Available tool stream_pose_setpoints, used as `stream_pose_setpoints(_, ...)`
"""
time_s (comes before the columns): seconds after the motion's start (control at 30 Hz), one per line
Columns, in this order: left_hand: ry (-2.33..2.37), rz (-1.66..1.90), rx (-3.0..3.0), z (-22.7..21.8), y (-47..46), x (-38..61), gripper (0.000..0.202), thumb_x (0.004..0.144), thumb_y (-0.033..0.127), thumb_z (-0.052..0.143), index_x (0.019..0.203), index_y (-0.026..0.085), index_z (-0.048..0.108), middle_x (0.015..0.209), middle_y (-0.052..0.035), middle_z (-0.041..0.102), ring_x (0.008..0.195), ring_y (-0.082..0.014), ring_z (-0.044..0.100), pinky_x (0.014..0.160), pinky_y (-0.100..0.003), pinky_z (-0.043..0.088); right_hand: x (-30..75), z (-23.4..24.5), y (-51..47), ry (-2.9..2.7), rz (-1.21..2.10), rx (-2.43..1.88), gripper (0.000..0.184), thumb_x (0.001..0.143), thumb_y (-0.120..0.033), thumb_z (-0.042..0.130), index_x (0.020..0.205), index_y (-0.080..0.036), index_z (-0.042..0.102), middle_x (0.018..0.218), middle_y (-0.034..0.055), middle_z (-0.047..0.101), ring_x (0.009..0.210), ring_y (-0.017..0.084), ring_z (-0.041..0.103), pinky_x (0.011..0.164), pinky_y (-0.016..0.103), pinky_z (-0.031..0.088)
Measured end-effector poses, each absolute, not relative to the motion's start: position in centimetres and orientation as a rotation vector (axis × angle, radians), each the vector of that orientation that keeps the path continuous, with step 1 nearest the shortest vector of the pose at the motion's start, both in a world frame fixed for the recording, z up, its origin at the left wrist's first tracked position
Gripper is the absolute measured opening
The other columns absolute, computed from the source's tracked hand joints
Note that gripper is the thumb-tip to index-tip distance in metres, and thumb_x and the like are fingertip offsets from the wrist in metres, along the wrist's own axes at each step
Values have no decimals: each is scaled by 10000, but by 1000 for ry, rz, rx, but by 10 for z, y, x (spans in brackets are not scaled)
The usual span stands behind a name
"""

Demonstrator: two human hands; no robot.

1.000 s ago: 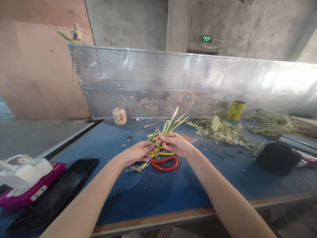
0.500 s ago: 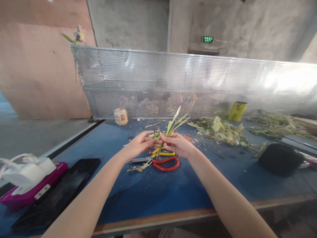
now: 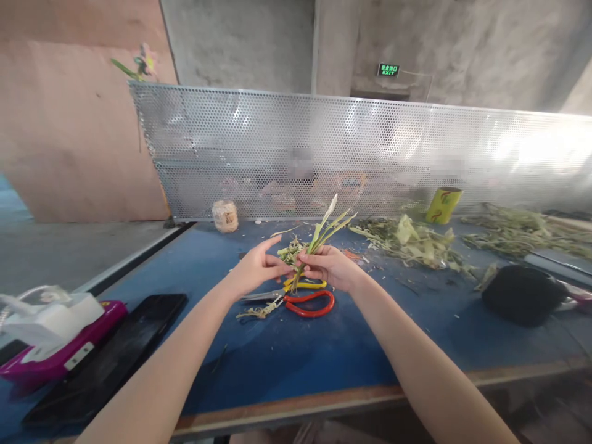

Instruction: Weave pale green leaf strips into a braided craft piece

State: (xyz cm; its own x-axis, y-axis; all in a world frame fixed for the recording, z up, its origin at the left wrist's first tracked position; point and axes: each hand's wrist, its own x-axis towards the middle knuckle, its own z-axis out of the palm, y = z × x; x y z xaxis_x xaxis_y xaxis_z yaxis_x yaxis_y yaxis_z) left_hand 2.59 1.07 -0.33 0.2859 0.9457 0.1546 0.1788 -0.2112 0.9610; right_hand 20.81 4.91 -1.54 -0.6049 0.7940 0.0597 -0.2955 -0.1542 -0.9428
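My right hand (image 3: 333, 269) pinches a small bundle of green-yellow leaf strips (image 3: 320, 239) by its lower part. The strips fan upward and lean right, and one has a pale tip. Close beside the lower stems is my left hand (image 3: 255, 266), index finger stretched up and apart from the thumb. Its other fingertips reach the stems; whether they touch is unclear. Below the hands lie scissors (image 3: 311, 304) with red and yellow handles, blades pointing left. A braided pale strand (image 3: 259, 311) rests by the blades. Behind the hands is a small heap of greenish scraps (image 3: 291, 251).
A ball of twine (image 3: 225, 216) stands at the back left. Dried leaves (image 3: 409, 242), a yellow can (image 3: 444, 205) and a black object (image 3: 522, 295) are to the right. A phone (image 3: 111, 351) and purple power strip (image 3: 69, 351) lie left. A perforated metal panel (image 3: 259, 135) borders the table.
My left index finger has lifted and spread away from the thumb. My right hand and the leaf bundle stay almost in place.
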Motion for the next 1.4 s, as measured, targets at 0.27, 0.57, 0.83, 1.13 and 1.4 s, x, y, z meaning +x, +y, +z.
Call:
stream_pose_setpoints(0.27, 1267, 970, 1777, -7, 16, 20, 789, 673, 277, 624, 1318, 134, 192, 752, -33, 655, 553, -119, 536, 598, -290, 423, 200, -13, 45, -1423, 1550, -794, 137, 560, -177, 718, 649, -100, 648, 596, 14, 636, 504, 57, 572, 542, 166, 534)
stream_pose_setpoints(0.57, 1364, 1260, 1455, -12, 16, 38, 852, 624, 262, 669, 1292, 18, 200, 663, -36, 644, 412, -65, 419, 444, -215, 316, 186, -31, 50, -1519, 1231, -786, 137, 574, -237, 682, 652, -125, 662, 574, 8, 641, 506, 110, 591, 564, 248, 513)
stream_pose_setpoints(0.83, 1379, 1446, 1530, -12, 4, 61, 1030, 637, 258, 662, 1338, 15, -52, 764, -60, 687, 661, -133, 598, 655, -255, 435, 181, -25, 42, -1269, 1051, -774, 107, 589, -247, 659, 614, -143, 669, 599, 12, 652, 548, 135, 592, 594, 266, 496)
stream_pose_setpoints(1.13, 1616, 1718, 2417, -23, -2, 72, 808, 763, 202, 520, 1353, 93, -22, 741, -30, 703, 597, -135, 612, 571, -246, 434, 170, -27, 42, -736, 1391, -473, 146, 505, -211, 722, 613, -145, 650, 642, 11, 657, 681, 118, 600, 615, 209, 456)
stream_pose_setpoints(1.4, 1642, 1358, 2673, -13, -5, 61, 409, 788, 287, 487, 1174, 167, 428, 861, -93, 699, 672, -172, 632, 581, -275, 413, 187, -10, 40, -708, 1587, -363, 136, 578, -213, 699, 683, -169, 627, 678, -17, 633, 569, 62, 530, 530, 171, 419)
